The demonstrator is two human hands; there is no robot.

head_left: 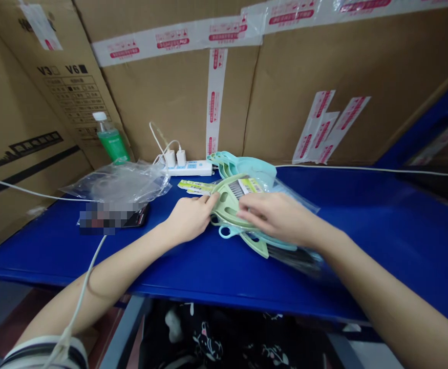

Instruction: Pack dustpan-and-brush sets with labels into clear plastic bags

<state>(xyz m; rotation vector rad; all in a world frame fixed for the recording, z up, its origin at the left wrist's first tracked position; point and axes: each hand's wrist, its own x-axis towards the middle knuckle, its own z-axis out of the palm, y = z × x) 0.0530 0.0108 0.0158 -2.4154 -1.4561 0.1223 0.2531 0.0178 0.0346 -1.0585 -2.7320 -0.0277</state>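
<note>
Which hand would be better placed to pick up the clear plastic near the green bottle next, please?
Probably the left hand: it is nearer that clear plastic, while the right hand, also at the green dustpan, is farther away.

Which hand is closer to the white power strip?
Left: the left hand is in front of the power strip; the right hand is farther right, at the green brush set.

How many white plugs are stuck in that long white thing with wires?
2. One white plug is near the left end of the power strip; the other white plug is just to its right. Any behind them would be hidden from this view.
</note>
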